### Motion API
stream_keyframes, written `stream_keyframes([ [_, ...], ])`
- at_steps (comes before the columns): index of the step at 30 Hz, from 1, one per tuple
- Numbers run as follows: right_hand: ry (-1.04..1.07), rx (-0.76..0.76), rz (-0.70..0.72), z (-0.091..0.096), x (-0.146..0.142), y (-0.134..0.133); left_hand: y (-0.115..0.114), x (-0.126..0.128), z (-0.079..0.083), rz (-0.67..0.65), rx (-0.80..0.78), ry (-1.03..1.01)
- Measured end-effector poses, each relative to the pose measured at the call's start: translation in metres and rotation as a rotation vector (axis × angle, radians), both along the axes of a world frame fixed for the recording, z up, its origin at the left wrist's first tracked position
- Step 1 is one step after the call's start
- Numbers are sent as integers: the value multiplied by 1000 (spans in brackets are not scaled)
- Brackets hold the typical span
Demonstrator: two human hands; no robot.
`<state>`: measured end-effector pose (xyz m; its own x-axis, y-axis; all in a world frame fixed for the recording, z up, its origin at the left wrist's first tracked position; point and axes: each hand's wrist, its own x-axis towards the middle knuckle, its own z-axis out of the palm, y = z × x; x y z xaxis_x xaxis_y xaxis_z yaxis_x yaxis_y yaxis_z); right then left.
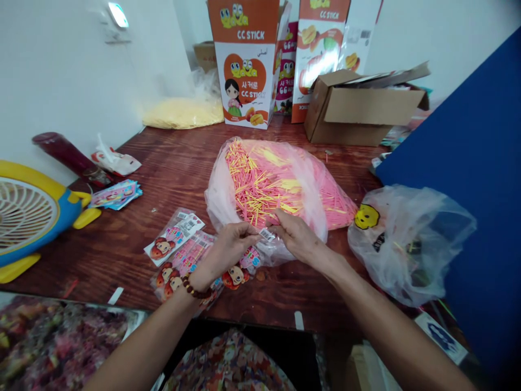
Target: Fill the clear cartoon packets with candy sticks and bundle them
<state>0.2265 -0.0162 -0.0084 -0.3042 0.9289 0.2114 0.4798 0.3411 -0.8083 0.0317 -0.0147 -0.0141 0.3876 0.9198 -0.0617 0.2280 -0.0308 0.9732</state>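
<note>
My left hand (234, 244), a beaded bracelet at its wrist, pinches one side of a small clear packet (267, 235) with a barcode label. The opposite edge is between the closed fingertips of my right hand (295, 233). Just behind both hands lies a large clear plastic bag (220, 190), its mouth open, full of thin pink and yellow sticks (260, 187). Under and left of my left forearm are several flat printed packets (175, 239) with a red-haired cartoon face. Another cartoon face shows below the held packet; whether it belongs to it I cannot tell.
A yellow and blue fan (36, 212) stands at left, near colourful cards (116, 194) and a dark red bottle (71, 155). Printed cartons (244, 65) and an open cardboard box (362, 108) line the back. A translucent bag (411, 244) sits right, beside a blue panel (468, 163).
</note>
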Motion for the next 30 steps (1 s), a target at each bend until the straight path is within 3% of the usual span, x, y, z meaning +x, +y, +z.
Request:
stream_keyframes([
  [6,78,-120,7,4,4,-1,-9,-2,7,-68,18,6],
  [11,674,-113,-190,17,0,-3,-12,-5,-5,-31,66,-40],
  [14,985,-63,-203,25,-12,-6,-14,-5,-14,3,111,-56],
  [17,1130,-32,-186,30,-26,-6,-15,-3,-16,13,150,-48],
  [23,1104,-110,-179,23,-42,-10,-16,-1,-6,20,151,-100],
  [30,852,-149,-123,10,-38,-19,-13,1,-8,37,116,-151],
])
